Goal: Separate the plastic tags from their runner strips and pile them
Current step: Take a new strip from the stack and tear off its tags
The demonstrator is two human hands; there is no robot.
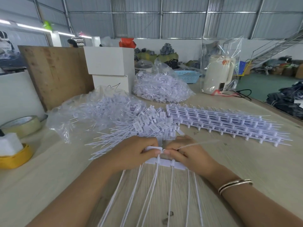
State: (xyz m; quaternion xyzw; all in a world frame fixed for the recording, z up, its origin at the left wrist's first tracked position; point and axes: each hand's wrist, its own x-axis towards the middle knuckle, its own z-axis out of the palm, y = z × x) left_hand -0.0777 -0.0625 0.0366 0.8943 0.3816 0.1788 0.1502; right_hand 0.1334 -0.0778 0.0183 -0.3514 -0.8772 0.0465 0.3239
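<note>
Tags point(152, 149) on a runner strip point(165, 163) sit at table centre, pinched by the left hand point(134, 154) and right hand point(186, 154), loose tags spilling from a clear bag point(91, 110) at eleven o'clock, fingertips hidden.

Legible text: none recorded. Markings on the white tags point(148, 122) and the kettle point(218, 74) are too blurred to be read.

Both forearms bare, no sleeves in view. Two thin metal bangles point(235, 185), silver-toned with dark edging, sit side by side just behind the right hand point(188, 154). Left hand point(131, 154) and its wrist carry nothing. Fingernails short, unpainted.
</note>
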